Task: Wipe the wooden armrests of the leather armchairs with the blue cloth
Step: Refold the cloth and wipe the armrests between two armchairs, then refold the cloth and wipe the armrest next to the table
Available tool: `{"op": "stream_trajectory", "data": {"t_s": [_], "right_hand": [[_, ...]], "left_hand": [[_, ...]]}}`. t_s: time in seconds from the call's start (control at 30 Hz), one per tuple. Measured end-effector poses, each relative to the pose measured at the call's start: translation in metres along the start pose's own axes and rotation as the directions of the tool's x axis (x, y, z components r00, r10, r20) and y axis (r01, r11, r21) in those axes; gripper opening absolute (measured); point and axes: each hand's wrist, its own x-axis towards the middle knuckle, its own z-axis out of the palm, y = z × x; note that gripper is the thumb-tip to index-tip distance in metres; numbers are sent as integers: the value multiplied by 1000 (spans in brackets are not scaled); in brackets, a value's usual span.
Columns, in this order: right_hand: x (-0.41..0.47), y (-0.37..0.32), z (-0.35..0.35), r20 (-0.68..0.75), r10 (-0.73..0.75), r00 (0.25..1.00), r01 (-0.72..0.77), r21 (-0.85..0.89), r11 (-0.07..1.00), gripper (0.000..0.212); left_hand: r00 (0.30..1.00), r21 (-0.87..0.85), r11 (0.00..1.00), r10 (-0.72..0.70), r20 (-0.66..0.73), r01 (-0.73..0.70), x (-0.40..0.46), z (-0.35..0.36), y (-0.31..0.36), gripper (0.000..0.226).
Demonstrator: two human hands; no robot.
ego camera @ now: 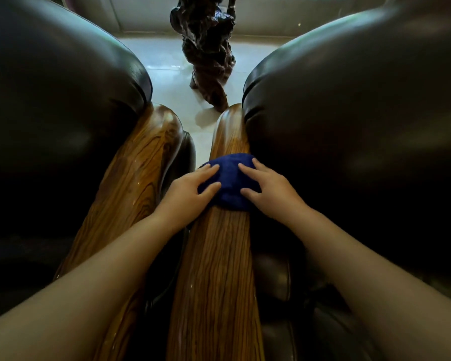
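Observation:
A dark blue cloth (pixel 229 182) lies bunched across the top of the right wooden armrest (pixel 218 259), about halfway along it. My left hand (pixel 190 192) presses on the cloth's left side with fingers spread. My right hand (pixel 267 190) presses on its right side, fingers also spread. A second wooden armrest (pixel 138 173) runs alongside to the left, glossy with bright streaks. Dark leather armchairs flank the armrests, one at left (pixel 57 105) and one at right (pixel 349 113).
A dark, gnarled wooden sculpture (pixel 208 45) stands on the pale tiled floor (pixel 164 66) beyond the armrests' far ends. A narrow gap separates the two armrests. A low ledge or wall base runs across the far top.

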Motion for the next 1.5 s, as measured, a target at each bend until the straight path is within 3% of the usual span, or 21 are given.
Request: {"op": "stream_trajectory", "data": {"t_s": [0.3,0.43,0.53,0.63,0.87,1.07,1.33,1.5], "right_hand": [[32,-7,-2,20,80,997,-81,42,996,69],[26,-14,-3,-36,66,997,-66,9,998,63],[2,-18,3,-108,95,990,-94,15,995,56],[-21,-18,-2,-67,107,992,-101,87,991,44],[-80,-45,-53,125,90,988,-121,267,956,28],[-172,-100,-137,212,67,975,-125,274,954,29],[-372,-175,-275,2,139,990,-137,194,971,27],[-495,-170,-351,-118,199,973,-175,188,966,28]], "left_hand": [[978,10,989,-148,149,149,40,3,1,68],[972,46,981,-191,135,187,38,-1,7,69],[988,155,980,-136,66,125,22,-6,15,61],[988,199,977,-106,114,82,3,-15,27,48],[937,-24,967,-238,258,252,-52,-49,73,28],[924,-72,972,-189,332,225,-135,-102,161,23],[925,-58,998,2,381,22,-264,-157,347,22],[887,-86,991,132,443,-104,-324,-134,456,22]]}}
